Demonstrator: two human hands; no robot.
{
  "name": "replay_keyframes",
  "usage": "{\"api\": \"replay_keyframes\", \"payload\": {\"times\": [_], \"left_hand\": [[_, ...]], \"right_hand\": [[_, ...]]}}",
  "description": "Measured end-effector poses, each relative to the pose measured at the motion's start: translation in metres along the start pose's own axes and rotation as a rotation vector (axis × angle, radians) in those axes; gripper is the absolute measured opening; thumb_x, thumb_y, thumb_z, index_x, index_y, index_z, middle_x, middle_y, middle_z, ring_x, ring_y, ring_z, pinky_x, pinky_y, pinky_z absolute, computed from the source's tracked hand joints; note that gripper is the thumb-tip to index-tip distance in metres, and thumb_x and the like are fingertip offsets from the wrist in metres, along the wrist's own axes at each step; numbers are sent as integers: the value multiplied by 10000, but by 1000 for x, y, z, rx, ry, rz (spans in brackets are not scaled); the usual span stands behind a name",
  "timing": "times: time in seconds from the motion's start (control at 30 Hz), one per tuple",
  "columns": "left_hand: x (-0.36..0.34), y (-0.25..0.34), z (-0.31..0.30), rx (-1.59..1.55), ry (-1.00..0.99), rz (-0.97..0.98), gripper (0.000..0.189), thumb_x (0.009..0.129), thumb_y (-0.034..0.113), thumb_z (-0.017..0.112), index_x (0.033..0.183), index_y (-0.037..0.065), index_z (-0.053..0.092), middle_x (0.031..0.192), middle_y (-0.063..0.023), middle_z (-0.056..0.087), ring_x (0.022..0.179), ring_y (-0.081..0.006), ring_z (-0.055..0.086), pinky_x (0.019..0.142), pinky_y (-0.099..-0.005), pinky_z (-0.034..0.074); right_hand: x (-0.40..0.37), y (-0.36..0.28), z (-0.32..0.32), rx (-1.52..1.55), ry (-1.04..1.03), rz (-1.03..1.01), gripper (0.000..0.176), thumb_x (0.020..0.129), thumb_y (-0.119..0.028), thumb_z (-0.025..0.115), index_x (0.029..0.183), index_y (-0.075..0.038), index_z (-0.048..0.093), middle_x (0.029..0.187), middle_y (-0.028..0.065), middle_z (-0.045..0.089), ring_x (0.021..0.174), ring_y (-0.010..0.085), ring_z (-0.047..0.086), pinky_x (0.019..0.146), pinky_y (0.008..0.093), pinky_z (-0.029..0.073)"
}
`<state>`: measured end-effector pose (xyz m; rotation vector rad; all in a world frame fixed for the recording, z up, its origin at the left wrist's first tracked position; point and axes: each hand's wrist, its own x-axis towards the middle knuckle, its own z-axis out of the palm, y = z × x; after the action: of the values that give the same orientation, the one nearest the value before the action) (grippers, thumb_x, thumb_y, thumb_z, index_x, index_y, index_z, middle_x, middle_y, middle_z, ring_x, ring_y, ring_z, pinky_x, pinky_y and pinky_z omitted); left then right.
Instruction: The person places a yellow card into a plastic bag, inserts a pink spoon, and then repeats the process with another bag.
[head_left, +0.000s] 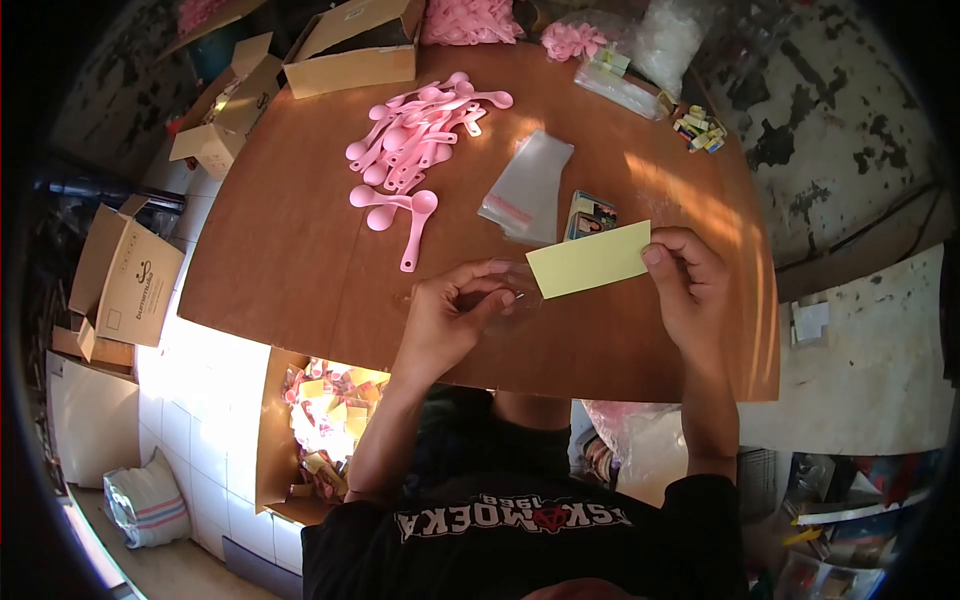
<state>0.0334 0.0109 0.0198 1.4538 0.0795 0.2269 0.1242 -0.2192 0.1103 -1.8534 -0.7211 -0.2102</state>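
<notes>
My right hand (688,285) pinches the right end of a pale yellow card (592,260) between thumb and fingers. The card's left end overlaps a clear plastic bag (518,283), which my left hand (455,312) grips with closed fingers. Beyond the card lies a small stack of printed cards (590,214), partly covered by it. A stack of flat clear bags (530,185) rests on the wood just past my hands. Pink measuring spoons (420,135) form a loose pile farther left, and a few more spoons (411,222) sit nearer to me.
Both hands are over a brown wooden table (300,250). An open cardboard box (355,60) and a bag of pink pieces (470,22) stand at its far edge. Small yellow items (700,130) lie at the far right. Below the near edge, a carton (275,440) holds packed pieces.
</notes>
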Motion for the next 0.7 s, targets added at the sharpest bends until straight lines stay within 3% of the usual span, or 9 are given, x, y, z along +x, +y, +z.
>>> {"api": "replay_keyframes", "payload": {"times": [0.07, 0.17, 0.2, 0.27, 0.4, 0.5, 0.57, 0.6, 0.7], "left_hand": [[-4, 7, 7, -41, -104, 11, 307, 878, -41, 665, 1179, -58, 607, 991, -118, 728, 883, -116, 677, 802, -240, 540], [-7, 6, 10, -43, -102, 97, 335, 880, -32, 669, 1206, -62, 599, 996, -118, 729, 893, -102, 666, 807, -236, 535], [-7, 8, 8, -42, -97, 94, 335, 880, -32, 669, 1206, -62, 599, 996, -118, 729, 893, -102, 666, 807, -236, 535], [-7, 13, 3, 182, -100, 34, 371, 881, -22, 675, 1239, -59, 586, 1009, -121, 728, 911, -90, 650, 810, -237, 529], [-7, 11, 8, 139, -167, 1, 392, 881, -11, 681, 1258, -58, 579, 1032, -129, 723, 927, -85, 637, 806, -235, 523], [-6, 11, 15, 2, -157, -18, 385, 883, -9, 679, 1253, -61, 583, 1048, -134, 719, 938, -87, 636, 813, -235, 521], [-8, 12, 16, 54, -105, 45, 380, 888, -13, 670, 1253, -68, 581, 1058, -142, 714, 951, -109, 650, 828, -238, 525], [-8, 9, 16, 55, -101, 46, 380, 888, -13, 670, 1253, -68, 581, 1058, -142, 714, 951, -109, 650, 828, -238, 525], [-10, 4, 16, 104, -78, 156, 330, 885, -18, 665, 1210, -57, 619, 1061, -145, 715, 957, -133, 665, 844, -253, 534]], "right_hand": [[1, -7, 7, 7, -22, -51, 93, 919, -68, 650, 947, 20, 659, 812, 61, 671, 742, 80, 605, 689, 229, 491], [8, 1, 11, -77, -95, -136, 88, 913, -61, 653, 957, 15, 658, 818, 71, 673, 731, 89, 613, 686, 230, 493], [10, 2, 11, -72, -99, -135, 88, 913, -61, 653, 957, 15, 658, 818, 71, 673, 731, 89, 613, 686, 230, 493], [11, 2, 11, -150, -303, -133, 88, 908, -66, 661, 966, 0, 661, 817, 82, 675, 714, 107, 620, 671, 249, 500], [2, -2, 27, -70, -292, -41, 83, 902, -80, 672, 948, -11, 669, 823, 83, 669, 719, 134, 635, 664, 263, 503], [2, -1, 29, -96, -343, -35, 107, 900, -102, 678, 953, -9, 677, 909, 84, 663, 827, 166, 647, 728, 295, 507], [0, 5, 33, -127, -463, -256, 121, 871, -81, 693, 969, -10, 699, 978, 96, 667, 910, 201, 654, 803, 317, 508], [-4, 9, 35, -79, -505, -214, 146, 878, -92, 691, 991, 1, 694, 1070, 115, 641, 986, 228, 635, 847, 337, 502], [-9, 11, 42, 76, -582, -76, 161, 891, -108, 673, 1008, 2, 686, 1073, 141, 620, 1020, 257, 611, 862, 358, 489]]}}
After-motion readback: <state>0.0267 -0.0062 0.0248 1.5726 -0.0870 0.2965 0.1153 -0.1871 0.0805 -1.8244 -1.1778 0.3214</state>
